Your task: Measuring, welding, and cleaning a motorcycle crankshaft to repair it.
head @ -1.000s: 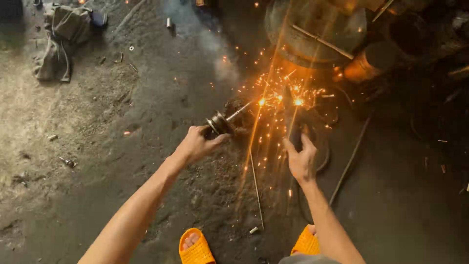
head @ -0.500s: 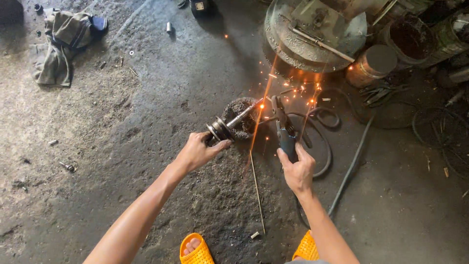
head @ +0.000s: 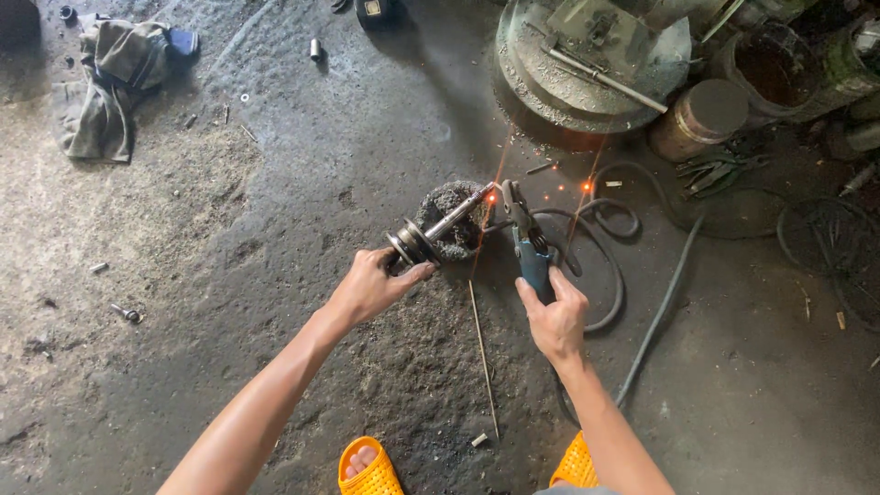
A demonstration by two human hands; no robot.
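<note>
Standing in orange sandals (head: 371, 472) on the concrete floor (head: 229, 275), the person's left hand (head: 371, 289) grip pinches a metal shaft (head: 431, 229); the right hand (head: 555, 316) grip wraps the blue-handled electrode holder (head: 527, 243), sparks at their meeting tips. Beyond, a round metal drum (head: 587, 64).

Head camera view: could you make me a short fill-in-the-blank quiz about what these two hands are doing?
1. The left hand grips a metal ____ with discs at its end.
2. The right hand holds an electrode holder with a ____ handle.
3. A thin rod lies on the ____ between the two arms.
4. The person's sandals are ____.

Missing words: shaft; blue; floor; orange
</note>
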